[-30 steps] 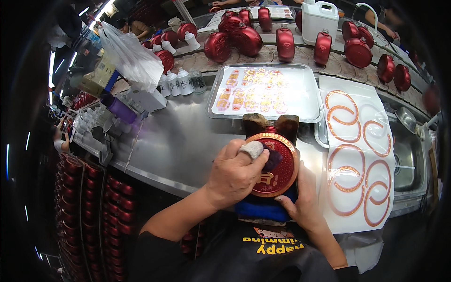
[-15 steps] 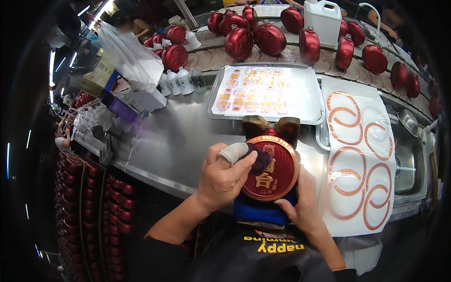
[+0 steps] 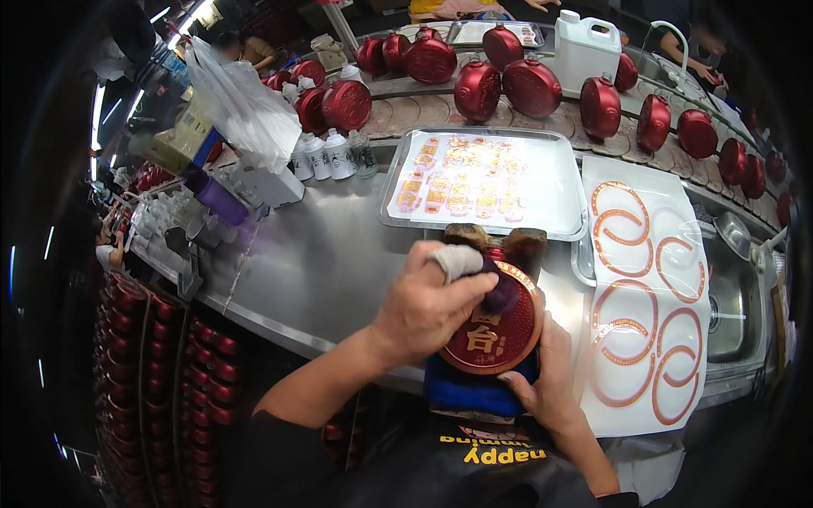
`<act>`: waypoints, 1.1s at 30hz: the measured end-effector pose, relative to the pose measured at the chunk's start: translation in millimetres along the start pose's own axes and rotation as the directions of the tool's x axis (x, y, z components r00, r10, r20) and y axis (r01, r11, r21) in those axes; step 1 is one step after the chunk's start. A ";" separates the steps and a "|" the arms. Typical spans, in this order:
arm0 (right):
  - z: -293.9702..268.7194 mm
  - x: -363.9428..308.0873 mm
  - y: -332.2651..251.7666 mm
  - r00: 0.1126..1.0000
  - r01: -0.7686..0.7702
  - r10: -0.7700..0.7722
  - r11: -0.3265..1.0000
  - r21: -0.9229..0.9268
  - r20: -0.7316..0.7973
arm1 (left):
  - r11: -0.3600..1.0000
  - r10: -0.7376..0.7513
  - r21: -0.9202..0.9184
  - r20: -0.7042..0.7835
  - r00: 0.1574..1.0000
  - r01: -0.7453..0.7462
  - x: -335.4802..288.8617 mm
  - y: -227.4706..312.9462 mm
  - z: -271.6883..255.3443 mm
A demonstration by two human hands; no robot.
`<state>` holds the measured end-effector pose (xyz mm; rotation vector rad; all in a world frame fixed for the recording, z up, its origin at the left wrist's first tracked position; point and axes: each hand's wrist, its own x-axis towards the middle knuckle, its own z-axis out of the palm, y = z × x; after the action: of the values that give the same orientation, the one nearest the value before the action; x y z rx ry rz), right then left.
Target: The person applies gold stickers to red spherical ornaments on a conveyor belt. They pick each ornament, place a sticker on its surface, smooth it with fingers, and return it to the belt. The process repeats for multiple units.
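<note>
Left hand presses a dark purple cloth to a round red bottle; right hand steadies its rim

Head view: the round red bottle lies face up in front of the person, close to the near edge of the metal table. Its neck points away, between 2 dark blocks. A copper-coloured band runs around its edge, and gold characters show on the red face, partly hidden by the left hand. Under its near side is a blue pad.

The left hand is closed, pinching the bunched cloth between thumb and fingers against the upper part of the face. A pale grey wrap covers 1 of its fingers. The right hand is curved around the bottle's right edge and holds it, the thumb at the lower rim.

Just beyond the blocks, a metal tray carries a white sheet of gold and pink decals. To the right of the right hand lies a pale sheet with orange-red rings, several overlapping; a sink is beside it.

Further back, more red bottles stand in a curved row near a white jug. At the left are small white bottles, a plastic bag and a purple container.
</note>
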<state>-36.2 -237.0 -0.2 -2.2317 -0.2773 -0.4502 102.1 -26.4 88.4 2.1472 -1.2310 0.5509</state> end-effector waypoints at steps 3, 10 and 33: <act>0.7 -2.8 2.0 1.000 -0.024 0.024 1.000 -0.003 0.021 | 0.989 -0.062 -0.129 0.080 0.995 0.072 9.9 -30.9 4.8; 6.2 -9.8 9.5 0.998 -0.048 0.048 0.999 0.001 0.033 | 0.874 -0.319 -0.399 -0.044 0.947 0.276 -57.8 -22.4 4.5; 9.4 -26.4 2.0 0.987 -0.133 0.143 0.983 0.128 -0.072 | 0.940 0.257 0.141 0.304 0.917 -0.311 19.8 53.3 40.2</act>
<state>-57.5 -232.4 -17.9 -2.0910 -0.1035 -0.4358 67.5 -86.8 86.4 2.2735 -1.7320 0.5088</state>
